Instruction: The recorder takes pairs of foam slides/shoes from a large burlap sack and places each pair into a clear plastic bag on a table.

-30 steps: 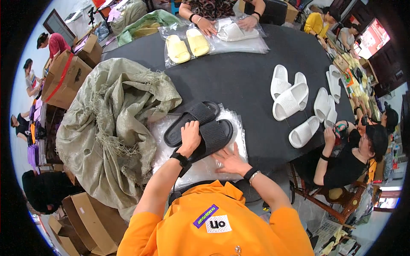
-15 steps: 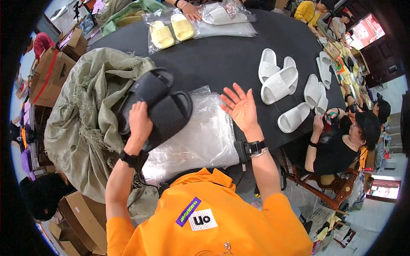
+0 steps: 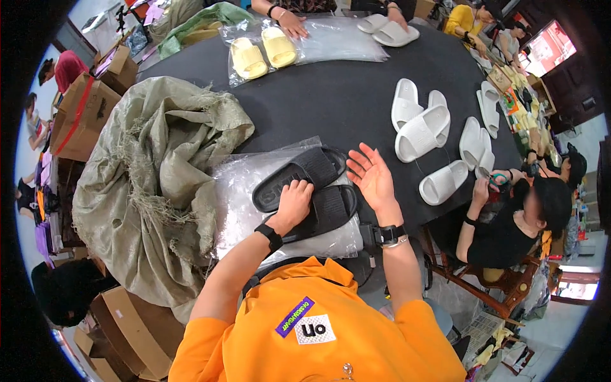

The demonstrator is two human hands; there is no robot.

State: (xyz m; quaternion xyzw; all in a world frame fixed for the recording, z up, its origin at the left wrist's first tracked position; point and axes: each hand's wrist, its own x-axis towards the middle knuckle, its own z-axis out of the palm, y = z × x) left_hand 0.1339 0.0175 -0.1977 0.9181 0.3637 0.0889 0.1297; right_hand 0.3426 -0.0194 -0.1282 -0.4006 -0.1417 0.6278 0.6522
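A pair of black slide sandals lies over a stack of clear plastic bags at the table's near edge. My left hand grips the pair where the two slides meet, its fingers curled over their inner edges. The slides' toe ends point right, toward my right hand. That hand is raised just beyond them, palm up with the fingers apart, and holds nothing. My left palm hides part of the nearer slide.
A crumpled woven sack covers the table's left side. Several white slides lie at right, where a person in black sits. Across the table, another person's hand rests on bags beside yellow slides. Cardboard boxes stand at left.
My left hand has carried the black slides from over the sack rightward onto the plastic bags. Across the table, the white slides have moved right off the bags in the other person's hand.
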